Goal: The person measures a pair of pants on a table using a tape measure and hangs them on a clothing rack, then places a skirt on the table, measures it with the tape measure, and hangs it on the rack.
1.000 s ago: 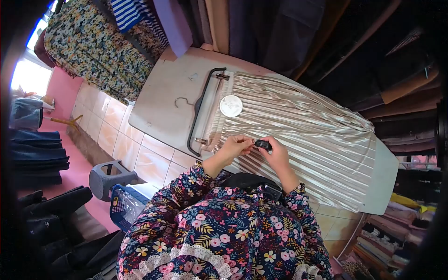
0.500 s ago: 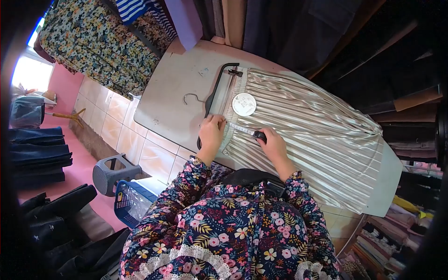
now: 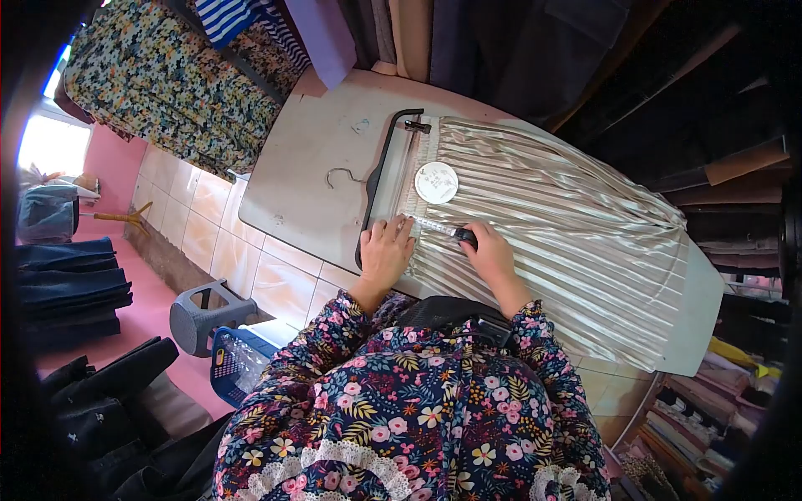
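Note:
A pleated, shiny cream skirt is spread on the table, its elastic waistband towards the left. My right hand is closed around a small black tape measure. From it a short white measuring tape runs left across the pleats to the waistband. My left hand lies flat on the waistband with its fingers stretched out, fingertips at the tape's end. Beside that hand is a black clip hanger, one clip at the waistband's far end. A round white tag rests on the skirt.
The pale table has a rounded edge. Floral fabric hangs at the back left, and dark garments hang behind. A grey stool and a blue basket stand at the left. Folded clothes are stacked at the lower right.
My left hand has gone from a pinch at the tape's end to lying flat with fingers extended. The right hand still holds the tape measure in nearly the same place.

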### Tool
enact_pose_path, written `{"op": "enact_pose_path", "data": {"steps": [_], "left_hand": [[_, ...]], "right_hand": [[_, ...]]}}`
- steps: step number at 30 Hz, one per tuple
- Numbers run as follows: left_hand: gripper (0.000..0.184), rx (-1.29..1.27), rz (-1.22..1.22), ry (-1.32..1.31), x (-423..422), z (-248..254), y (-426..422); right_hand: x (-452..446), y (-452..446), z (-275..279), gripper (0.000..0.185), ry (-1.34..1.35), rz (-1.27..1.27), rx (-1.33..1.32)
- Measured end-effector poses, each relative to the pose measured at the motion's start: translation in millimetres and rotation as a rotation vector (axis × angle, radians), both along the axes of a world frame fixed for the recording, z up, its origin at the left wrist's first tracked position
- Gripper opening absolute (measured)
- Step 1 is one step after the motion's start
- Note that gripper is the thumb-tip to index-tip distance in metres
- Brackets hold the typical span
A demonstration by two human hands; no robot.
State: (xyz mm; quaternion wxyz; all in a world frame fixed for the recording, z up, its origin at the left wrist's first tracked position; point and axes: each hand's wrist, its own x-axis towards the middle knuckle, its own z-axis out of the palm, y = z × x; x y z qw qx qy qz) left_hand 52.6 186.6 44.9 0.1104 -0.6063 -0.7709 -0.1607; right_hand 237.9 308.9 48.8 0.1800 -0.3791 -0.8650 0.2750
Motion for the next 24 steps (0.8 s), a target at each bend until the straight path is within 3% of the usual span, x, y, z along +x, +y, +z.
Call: {"op": "enact_pose_path", "data": {"steps": [24], "left_hand": [[0.039,-0.026,0.014,0.042,-0.1,-1.7,-3.6]], "right_hand": [[1.9,-0.5,7.8,0.027,-0.039,0.002,-0.018]]}}
